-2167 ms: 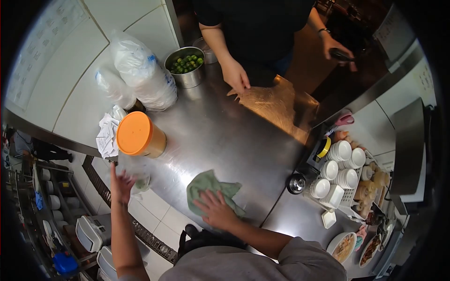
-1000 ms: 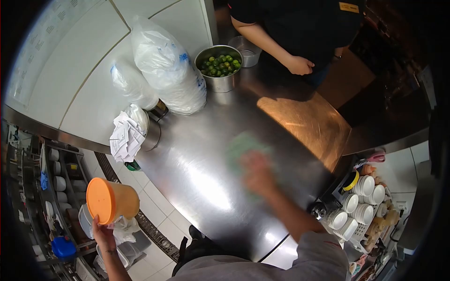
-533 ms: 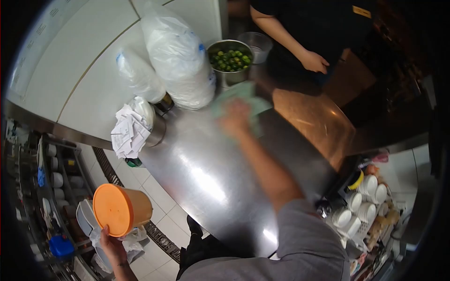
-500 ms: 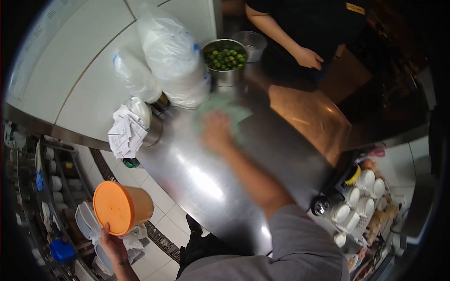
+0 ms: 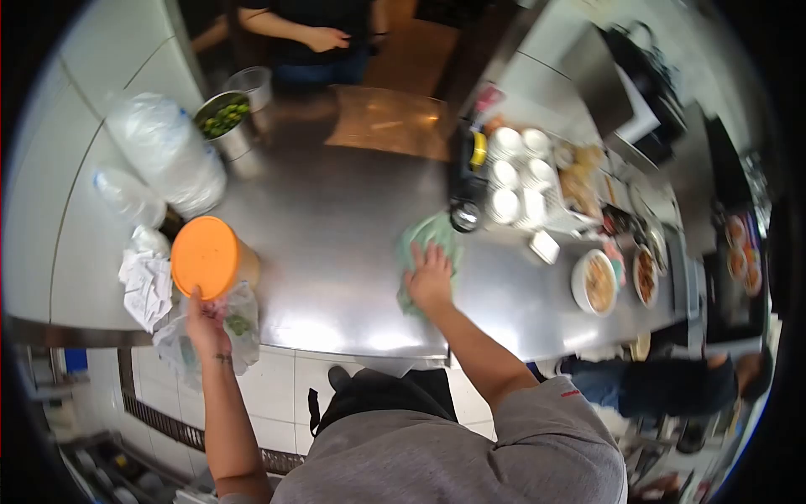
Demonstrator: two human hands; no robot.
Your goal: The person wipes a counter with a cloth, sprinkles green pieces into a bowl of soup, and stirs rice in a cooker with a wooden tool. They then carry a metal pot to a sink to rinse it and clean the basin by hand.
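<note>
The left hand (image 5: 208,326) grips an orange-lidded tub (image 5: 206,256) at the left end of the surface (image 5: 336,244); a clear bag (image 5: 243,323) seems to hang from it, contents unclear. The right hand (image 5: 430,277), fingers spread, lies on a green cloth (image 5: 410,301) near stacked white dishes (image 5: 505,206).

Looks forward and down from the wearer's head through a very wide lens, bending straight edges and darkening the corners. Shows the grey shirt (image 5: 437,458) nearest, from above, along the bottom. Faces across the steel counter (image 5: 336,235), with the left hand (image 5: 208,328) and right hand (image 5: 431,279) close in, toward a person (image 5: 315,38) farther off at the top edge.
</note>
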